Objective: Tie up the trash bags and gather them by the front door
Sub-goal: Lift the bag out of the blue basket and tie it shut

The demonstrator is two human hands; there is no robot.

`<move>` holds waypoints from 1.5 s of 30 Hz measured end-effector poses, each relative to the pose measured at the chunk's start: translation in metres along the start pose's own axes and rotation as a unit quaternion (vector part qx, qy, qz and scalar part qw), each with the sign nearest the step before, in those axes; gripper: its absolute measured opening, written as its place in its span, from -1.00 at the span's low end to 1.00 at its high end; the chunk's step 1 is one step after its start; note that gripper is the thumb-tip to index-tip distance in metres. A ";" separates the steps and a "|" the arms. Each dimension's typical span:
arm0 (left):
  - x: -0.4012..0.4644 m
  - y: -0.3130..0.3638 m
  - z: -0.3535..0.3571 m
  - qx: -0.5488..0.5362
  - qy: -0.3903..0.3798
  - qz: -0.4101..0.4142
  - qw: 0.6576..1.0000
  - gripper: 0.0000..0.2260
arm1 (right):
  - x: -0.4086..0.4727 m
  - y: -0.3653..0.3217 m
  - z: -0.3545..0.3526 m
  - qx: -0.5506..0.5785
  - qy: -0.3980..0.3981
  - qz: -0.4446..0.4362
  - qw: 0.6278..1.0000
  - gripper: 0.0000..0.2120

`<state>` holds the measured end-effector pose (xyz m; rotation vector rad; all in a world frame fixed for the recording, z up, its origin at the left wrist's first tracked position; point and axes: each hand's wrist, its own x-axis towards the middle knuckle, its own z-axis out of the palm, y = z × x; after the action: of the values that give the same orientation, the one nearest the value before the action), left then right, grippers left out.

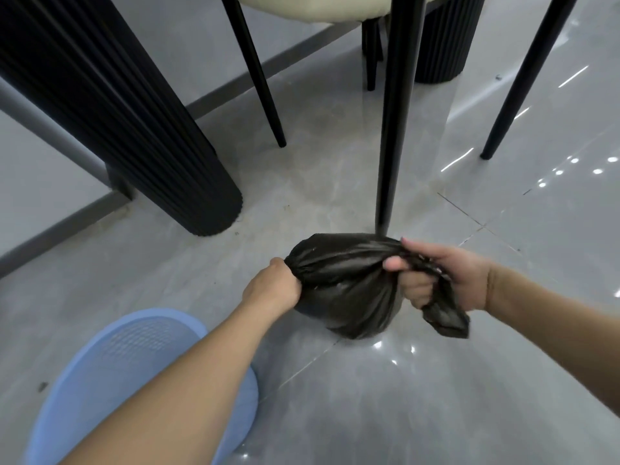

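A small black trash bag [345, 286] sits on the grey tiled floor at the middle of the head view, its top gathered into two bunched ends. My left hand [273, 286] is closed on the left end. My right hand [436, 276] is closed on the right end, and a loose flap of bag hangs below its fingers. The two ends are stretched apart across the top of the bag.
A light blue mesh waste bin [100, 374] stands at the lower left, partly behind my left forearm. A black chair leg [396, 129] touches down just behind the bag. A thick fluted black table base [134, 122] stands at the left; more chair legs [265, 95] are behind.
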<state>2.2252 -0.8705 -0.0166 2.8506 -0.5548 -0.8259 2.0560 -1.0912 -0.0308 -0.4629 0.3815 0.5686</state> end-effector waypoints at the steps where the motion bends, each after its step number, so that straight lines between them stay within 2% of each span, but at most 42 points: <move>1: -0.002 0.001 -0.001 -0.008 -0.009 0.016 1.000 -0.78 | 0.005 0.003 0.006 0.061 0.024 -0.086 0.994 -0.62; 3: -0.010 0.006 -0.002 -0.047 -0.028 0.066 0.996 -0.77 | 0.013 0.006 0.020 0.159 0.051 -0.228 0.959 -0.58; 6: -0.021 0.008 -0.001 -0.129 -0.020 0.125 0.984 -0.78 | 0.017 0.002 0.025 0.231 0.066 -0.304 0.922 -0.55; 8: -0.025 0.003 0.002 -0.127 0.015 0.131 0.983 -0.79 | 0.016 -0.002 0.019 0.242 0.095 -0.313 0.913 -0.51; 11: -0.024 -0.003 0.007 0.053 0.096 0.135 0.985 -0.81 | 0.020 -0.003 0.013 0.276 0.114 -0.306 0.904 -0.52; 13: -0.023 -0.003 0.012 0.148 0.130 0.133 0.971 -0.81 | 0.024 0.001 0.014 0.308 0.095 -0.303 0.897 -0.61; 15: -0.025 0.001 0.016 0.180 0.144 0.133 0.964 -0.77 | 0.026 0.004 0.019 0.336 0.063 -0.305 0.889 -0.71; 18: -0.029 0.004 0.024 0.245 0.157 0.167 0.942 -0.67 | 0.032 0.009 0.030 0.325 0.010 -0.303 0.896 -0.83; 21: -0.028 -0.001 0.032 0.315 0.188 0.230 0.901 -0.54 | 0.045 0.014 0.034 0.352 -0.057 -0.300 0.885 -0.80; 23: -0.032 0.000 0.036 0.354 0.177 0.265 0.879 -0.53 | 0.050 0.012 0.033 0.344 -0.065 -0.311 0.884 -0.80; 25: -0.035 -0.006 0.046 0.360 0.143 0.287 0.876 -0.57 | 0.048 0.006 0.028 0.341 -0.024 -0.347 0.873 -0.79; 29: -0.037 -0.006 0.037 0.344 0.186 0.324 0.861 -0.62 | 0.039 -0.005 0.015 0.351 0.057 -0.405 0.842 -0.74; 31: -0.034 -0.011 0.037 0.316 0.207 0.362 0.852 -0.64 | 0.046 -0.003 0.012 0.358 0.057 -0.410 0.837 -0.74; 34: -0.034 -0.018 0.031 0.290 0.224 0.432 0.824 -0.64 | 0.054 -0.001 0.016 0.331 0.076 -0.400 0.851 -0.76; 37: -0.037 -0.026 0.032 0.301 0.206 0.521 0.772 -0.63 | 0.053 -0.004 0.017 0.312 0.096 -0.390 0.861 -0.83; 39: -0.039 -0.027 0.032 0.329 0.178 0.551 0.746 -0.64 | 0.055 -0.005 0.016 0.309 0.099 -0.391 0.861 -0.91; 42: -0.041 -0.020 0.029 0.355 0.158 0.550 0.740 -0.63 | 0.059 -0.005 0.020 0.316 0.090 -0.402 0.855 -0.78; 45: -0.047 -0.007 0.017 0.359 0.151 0.546 0.742 -0.59 | 0.061 -0.004 0.024 0.338 0.046 -0.401 0.850 -0.66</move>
<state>2.1810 -0.8465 -0.0092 2.2498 -2.5117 0.1306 2.1107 -1.0557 -0.0378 0.0629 0.4122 -0.4177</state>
